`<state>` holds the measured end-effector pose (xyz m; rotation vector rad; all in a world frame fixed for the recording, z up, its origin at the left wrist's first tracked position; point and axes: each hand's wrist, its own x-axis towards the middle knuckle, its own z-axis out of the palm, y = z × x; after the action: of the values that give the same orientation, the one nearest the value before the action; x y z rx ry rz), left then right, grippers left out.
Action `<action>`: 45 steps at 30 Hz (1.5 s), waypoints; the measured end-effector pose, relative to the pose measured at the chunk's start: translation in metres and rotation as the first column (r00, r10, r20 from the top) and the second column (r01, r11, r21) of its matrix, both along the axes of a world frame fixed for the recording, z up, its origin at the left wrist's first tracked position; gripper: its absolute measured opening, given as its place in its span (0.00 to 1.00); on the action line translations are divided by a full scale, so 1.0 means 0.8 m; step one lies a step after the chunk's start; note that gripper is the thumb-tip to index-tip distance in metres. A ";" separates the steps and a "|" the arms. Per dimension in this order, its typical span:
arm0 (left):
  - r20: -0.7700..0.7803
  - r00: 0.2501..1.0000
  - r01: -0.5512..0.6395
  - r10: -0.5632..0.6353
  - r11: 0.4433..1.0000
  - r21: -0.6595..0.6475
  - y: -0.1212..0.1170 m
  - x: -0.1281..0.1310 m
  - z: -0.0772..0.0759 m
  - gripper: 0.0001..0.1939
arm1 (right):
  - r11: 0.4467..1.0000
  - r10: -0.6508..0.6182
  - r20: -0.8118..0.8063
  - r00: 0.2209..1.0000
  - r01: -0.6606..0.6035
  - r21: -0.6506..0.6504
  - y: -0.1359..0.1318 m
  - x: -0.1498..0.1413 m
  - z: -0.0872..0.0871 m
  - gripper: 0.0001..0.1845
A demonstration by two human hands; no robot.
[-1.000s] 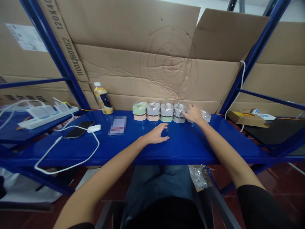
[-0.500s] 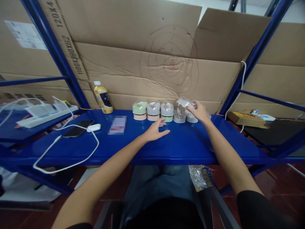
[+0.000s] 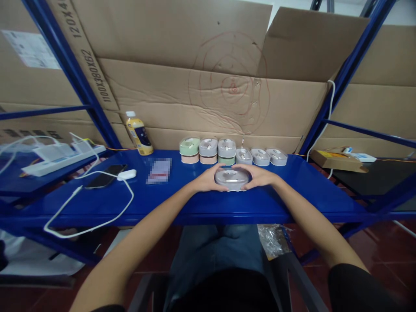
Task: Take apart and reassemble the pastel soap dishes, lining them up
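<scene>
Between my hands, over the front middle of the table, is an oval grey container with a clear cover (image 3: 232,177). My left hand (image 3: 209,178) grips its left end, and my right hand (image 3: 258,177) grips the right end, fingers curled around behind and thumbs at the front. Whether its underside rests on the table cannot be made out. Just behind stand similar oval containers: a green one (image 3: 190,145) and two grey ones, (image 3: 208,146) among them, sit on other containers. To their right, three single grey containers, including one (image 3: 260,157), form the rest of the row.
The blue table (image 3: 182,203) carries a yellow drink bottle (image 3: 139,134), a blurred-out packet (image 3: 159,170), a black phone (image 3: 106,176) and a white cable (image 3: 131,199) on the left. Cardboard (image 3: 156,95) walls the back. An open cardboard box (image 3: 338,162) lies far right.
My right hand has brought a grey container from the row's right part down to the front middle. My left hand, empty before, has closed on its left end.
</scene>
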<state>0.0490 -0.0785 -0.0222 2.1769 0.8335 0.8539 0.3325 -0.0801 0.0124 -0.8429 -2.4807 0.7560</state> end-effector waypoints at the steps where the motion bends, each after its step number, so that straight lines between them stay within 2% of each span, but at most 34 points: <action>1: -0.008 1.000 0.002 -0.001 0.999 0.044 -0.001 0.001 0.001 0.56 | 0.999 -0.019 0.004 1.000 0.019 0.044 -0.002 -0.005 -0.002 0.53; 6: 0.010 0.998 0.061 -0.063 0.987 0.148 -0.003 0.005 0.002 0.52 | 0.949 -0.086 -0.014 0.996 0.086 0.304 -0.009 -0.036 -0.009 0.52; 8: -0.010 0.999 0.041 -0.040 0.987 0.152 -0.002 0.004 0.002 0.54 | 0.936 -0.098 -0.034 0.995 0.104 0.337 -0.009 -0.039 -0.008 0.49; 11: -0.054 0.998 -0.002 0.011 0.984 0.176 -0.001 0.000 0.000 0.56 | 0.931 -0.174 -0.133 0.976 0.207 0.301 -0.004 -0.024 -0.001 0.42; 13: -0.095 0.995 0.010 0.011 0.975 0.224 -0.001 -0.001 0.001 0.48 | 0.919 -0.254 -0.225 0.941 0.308 0.246 0.003 -0.005 0.005 0.36; 15: -0.151 0.988 0.046 -0.005 0.963 0.264 -0.004 -0.001 0.002 0.34 | 0.891 -0.346 -0.306 0.887 0.413 0.191 0.010 0.012 0.008 0.32; 17: -0.192 0.981 0.059 -0.004 0.959 0.278 -0.008 0.001 0.003 0.23 | 0.856 -0.424 -0.350 0.835 0.496 0.146 0.016 0.023 0.010 0.31; 18: -0.195 0.981 0.051 0.005 0.959 0.279 -0.009 0.002 0.004 0.21 | 0.844 -0.447 -0.358 0.820 0.519 0.134 0.018 0.025 0.010 0.31; 21: -0.114 0.993 -0.011 0.042 0.966 0.258 -0.004 0.001 0.006 0.22 | 0.836 -0.459 -0.357 0.814 0.531 0.137 0.020 0.023 0.008 0.31; 24: 0.051 0.986 -0.163 0.156 0.960 0.226 0.010 -0.010 0.009 0.23 | 0.840 -0.441 -0.365 0.820 0.520 0.153 0.018 0.018 0.008 0.31; 27: 0.132 0.936 -0.349 0.327 0.911 0.220 0.024 -0.025 0.013 0.23 | 0.845 -0.429 -0.415 0.802 0.519 0.131 0.016 0.018 0.010 0.30; 30: 0.090 0.902 -0.431 0.423 0.867 0.249 0.028 -0.033 0.014 0.24 | 0.836 -0.453 -0.444 0.773 0.542 0.089 0.018 0.022 0.012 0.30; 33: 0.000 0.916 -0.386 0.401 0.880 0.279 0.021 -0.031 0.013 0.26 | 0.826 -0.474 -0.454 0.754 0.560 0.068 0.020 0.025 0.011 0.31; 36: -0.104 0.949 -0.250 0.297 0.913 0.322 0.007 -0.022 0.012 0.25 | 0.827 -0.462 -0.451 0.763 0.555 0.091 0.018 0.023 0.011 0.31; 38: -0.176 0.963 -0.135 0.205 0.930 0.343 -0.004 -0.015 0.012 0.24 | 0.842 -0.422 -0.422 0.802 0.519 0.144 0.014 0.021 0.012 0.32; 42: -0.243 0.967 0.011 0.073 0.944 0.331 -0.018 -0.002 0.010 0.24 | 0.910 -0.216 -0.307 0.927 0.305 0.282 0.005 0.012 0.013 0.35; 45: -0.212 0.977 0.031 0.036 0.952 0.304 -0.016 0.003 0.003 0.36 | 0.940 -0.091 -0.203 0.975 0.152 0.307 0.001 0.002 0.011 0.37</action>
<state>0.0513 -0.0915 -0.0200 2.5775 0.8533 0.8004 0.3342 -0.0792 0.0212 -0.7581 -2.2754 0.3550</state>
